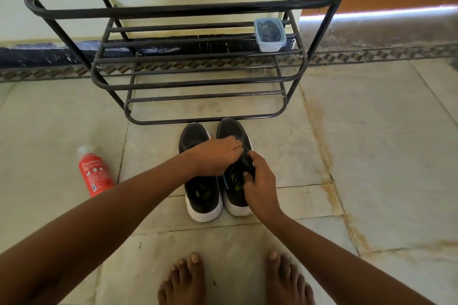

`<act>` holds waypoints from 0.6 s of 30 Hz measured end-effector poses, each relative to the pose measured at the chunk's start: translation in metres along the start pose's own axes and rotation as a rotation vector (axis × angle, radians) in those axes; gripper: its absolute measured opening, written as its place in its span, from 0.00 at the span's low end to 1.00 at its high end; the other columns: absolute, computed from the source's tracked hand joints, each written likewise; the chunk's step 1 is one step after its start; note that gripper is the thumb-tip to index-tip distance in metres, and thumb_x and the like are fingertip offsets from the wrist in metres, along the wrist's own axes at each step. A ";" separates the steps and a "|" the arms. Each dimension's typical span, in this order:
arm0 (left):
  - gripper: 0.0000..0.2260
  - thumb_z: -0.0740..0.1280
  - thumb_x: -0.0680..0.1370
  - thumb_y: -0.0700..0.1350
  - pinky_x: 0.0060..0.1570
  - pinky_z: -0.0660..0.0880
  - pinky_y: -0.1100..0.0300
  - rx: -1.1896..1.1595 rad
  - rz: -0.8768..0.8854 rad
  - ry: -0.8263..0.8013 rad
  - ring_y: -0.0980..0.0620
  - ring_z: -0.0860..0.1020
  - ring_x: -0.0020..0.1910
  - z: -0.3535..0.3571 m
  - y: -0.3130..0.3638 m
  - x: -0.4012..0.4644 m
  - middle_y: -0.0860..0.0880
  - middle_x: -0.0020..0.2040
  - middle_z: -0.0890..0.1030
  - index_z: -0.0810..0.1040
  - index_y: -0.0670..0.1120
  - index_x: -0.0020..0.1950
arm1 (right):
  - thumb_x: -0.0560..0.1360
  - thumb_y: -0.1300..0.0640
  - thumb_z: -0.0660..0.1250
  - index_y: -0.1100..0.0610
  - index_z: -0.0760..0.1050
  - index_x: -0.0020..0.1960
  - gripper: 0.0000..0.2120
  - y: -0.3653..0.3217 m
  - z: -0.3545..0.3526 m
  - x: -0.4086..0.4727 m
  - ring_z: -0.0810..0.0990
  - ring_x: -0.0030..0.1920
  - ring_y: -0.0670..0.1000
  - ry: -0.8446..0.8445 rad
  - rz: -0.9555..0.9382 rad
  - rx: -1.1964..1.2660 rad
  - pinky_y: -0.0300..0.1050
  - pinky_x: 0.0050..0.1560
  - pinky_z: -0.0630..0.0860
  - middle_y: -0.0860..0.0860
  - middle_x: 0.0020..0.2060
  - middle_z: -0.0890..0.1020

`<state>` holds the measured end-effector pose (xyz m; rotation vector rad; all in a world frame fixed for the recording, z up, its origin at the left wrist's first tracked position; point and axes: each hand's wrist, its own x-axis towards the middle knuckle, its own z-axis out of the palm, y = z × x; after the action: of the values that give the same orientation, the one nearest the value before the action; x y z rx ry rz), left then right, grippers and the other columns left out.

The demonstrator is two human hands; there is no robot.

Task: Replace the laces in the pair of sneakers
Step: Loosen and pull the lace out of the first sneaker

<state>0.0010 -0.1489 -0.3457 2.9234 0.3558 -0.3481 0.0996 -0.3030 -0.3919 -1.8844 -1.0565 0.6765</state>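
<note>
Two black sneakers with white soles stand side by side on the tiled floor, toes toward the rack: the left sneaker (202, 195) and the right sneaker (234, 131). My left hand (218, 155) reaches across and pinches the black lace (245, 160) over the right sneaker's eyelets. My right hand (260, 182) curls round the right sneaker's tongue and lace area from the right side. The lace itself is mostly hidden between my fingers.
A black metal shoe rack (198, 82) stands just beyond the sneakers' toes, with a small lidded plastic box (269, 34) on its middle shelf. A red bottle (95, 171) lies on the floor to the left. My bare feet (233, 280) are at the near edge.
</note>
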 end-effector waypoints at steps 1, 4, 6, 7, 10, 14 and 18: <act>0.09 0.65 0.83 0.44 0.44 0.67 0.61 0.009 0.009 -0.007 0.55 0.65 0.49 0.000 -0.001 0.001 0.47 0.55 0.73 0.74 0.43 0.61 | 0.79 0.69 0.61 0.57 0.68 0.74 0.24 0.001 0.001 -0.001 0.75 0.66 0.49 0.005 0.006 0.002 0.44 0.70 0.72 0.52 0.67 0.77; 0.08 0.59 0.85 0.47 0.47 0.69 0.59 -0.103 -0.085 0.049 0.53 0.68 0.47 0.001 0.000 -0.001 0.48 0.52 0.71 0.72 0.44 0.57 | 0.80 0.69 0.60 0.56 0.70 0.73 0.22 0.000 0.002 -0.006 0.76 0.60 0.45 0.032 0.039 0.013 0.33 0.64 0.71 0.47 0.62 0.77; 0.07 0.62 0.84 0.46 0.46 0.71 0.57 -0.268 -0.211 0.164 0.51 0.71 0.44 0.005 0.001 -0.005 0.49 0.47 0.74 0.73 0.44 0.50 | 0.80 0.68 0.61 0.55 0.71 0.72 0.22 -0.004 0.001 -0.008 0.75 0.57 0.43 0.038 0.044 0.024 0.27 0.58 0.69 0.43 0.58 0.76; 0.07 0.65 0.81 0.44 0.44 0.73 0.56 -0.362 -0.291 0.231 0.52 0.74 0.41 0.006 0.003 -0.007 0.49 0.44 0.76 0.74 0.42 0.46 | 0.80 0.68 0.61 0.55 0.71 0.71 0.22 -0.005 0.001 -0.009 0.76 0.56 0.42 0.040 0.039 0.027 0.26 0.57 0.68 0.42 0.57 0.75; 0.05 0.73 0.74 0.38 0.40 0.77 0.60 -0.605 -0.485 0.386 0.53 0.80 0.35 0.005 0.006 -0.010 0.48 0.36 0.82 0.81 0.40 0.39 | 0.80 0.68 0.62 0.55 0.72 0.70 0.20 -0.008 -0.001 -0.009 0.77 0.53 0.38 0.041 0.033 0.021 0.22 0.53 0.69 0.43 0.56 0.76; 0.09 0.73 0.74 0.37 0.43 0.80 0.60 -0.993 -0.632 0.383 0.55 0.81 0.38 0.000 0.006 -0.003 0.50 0.39 0.82 0.76 0.45 0.49 | 0.81 0.67 0.61 0.47 0.72 0.68 0.21 -0.010 0.001 -0.011 0.78 0.56 0.37 0.057 0.036 0.047 0.28 0.57 0.73 0.41 0.55 0.78; 0.06 0.68 0.79 0.38 0.44 0.77 0.60 -1.072 -0.534 0.228 0.54 0.78 0.43 -0.001 0.000 0.001 0.49 0.44 0.80 0.76 0.47 0.53 | 0.82 0.71 0.57 0.49 0.71 0.65 0.21 -0.013 0.004 -0.013 0.75 0.56 0.29 0.119 0.006 0.069 0.22 0.53 0.69 0.33 0.53 0.75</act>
<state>0.0027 -0.1484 -0.3446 1.7787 0.9871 0.1136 0.0847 -0.3093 -0.3818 -1.8455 -0.9405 0.5897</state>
